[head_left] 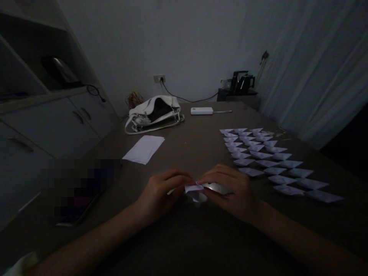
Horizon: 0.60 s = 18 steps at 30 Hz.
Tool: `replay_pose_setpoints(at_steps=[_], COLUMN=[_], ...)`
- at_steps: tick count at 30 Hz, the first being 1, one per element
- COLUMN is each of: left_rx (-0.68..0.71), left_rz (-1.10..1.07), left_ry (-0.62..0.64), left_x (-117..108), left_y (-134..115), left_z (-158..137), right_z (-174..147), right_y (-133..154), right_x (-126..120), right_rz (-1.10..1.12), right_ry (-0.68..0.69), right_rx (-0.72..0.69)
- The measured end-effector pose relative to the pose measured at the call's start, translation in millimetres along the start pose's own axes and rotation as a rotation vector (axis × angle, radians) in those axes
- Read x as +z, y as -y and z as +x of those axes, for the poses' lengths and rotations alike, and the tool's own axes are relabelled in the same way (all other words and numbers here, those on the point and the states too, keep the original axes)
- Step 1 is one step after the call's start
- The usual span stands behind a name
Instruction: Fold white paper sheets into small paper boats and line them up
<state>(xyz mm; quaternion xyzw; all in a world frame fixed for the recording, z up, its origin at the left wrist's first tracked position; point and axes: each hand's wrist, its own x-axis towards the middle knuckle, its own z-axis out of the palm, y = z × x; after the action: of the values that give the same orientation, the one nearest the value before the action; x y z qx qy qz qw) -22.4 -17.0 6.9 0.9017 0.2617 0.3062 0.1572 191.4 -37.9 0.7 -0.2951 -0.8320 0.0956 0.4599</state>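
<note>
Paper sitting right between both hands, low center, just above table or on it, can't really tell. Left hand pinching its left side, right hand pinching right side, fingertips nearly meeting at top edge. Folded middle pokes out toward camera, small flap hanging down between thumbs. Rest kinda hidden behind fingers, pretty dark too. Boats in rows off to right, loose sheets beyond left hand.

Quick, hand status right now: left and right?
Left hand: closed, holding one side of the small folded paper.
Right hand: closed, holding the same paper from the other side.
</note>
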Motion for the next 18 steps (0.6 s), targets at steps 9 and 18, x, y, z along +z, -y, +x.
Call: replay_pose_setpoints(at_steps=[9, 18], left_rx=[0.043, -0.098], left_rz=[-0.018, -0.309], left_ry=[0.003, 0.064], left_x=[0.6, 1.6], left_y=[-3.1, -12.1], left_z=[-0.6, 2.4], right_z=[-2.8, -2.9], right_y=[-2.3, -3.6], right_x=[2.8, 1.9], right_rz=[0.031, 0.068], right_ry=[-0.02, -0.03], right_rx=[0.071, 0.086])
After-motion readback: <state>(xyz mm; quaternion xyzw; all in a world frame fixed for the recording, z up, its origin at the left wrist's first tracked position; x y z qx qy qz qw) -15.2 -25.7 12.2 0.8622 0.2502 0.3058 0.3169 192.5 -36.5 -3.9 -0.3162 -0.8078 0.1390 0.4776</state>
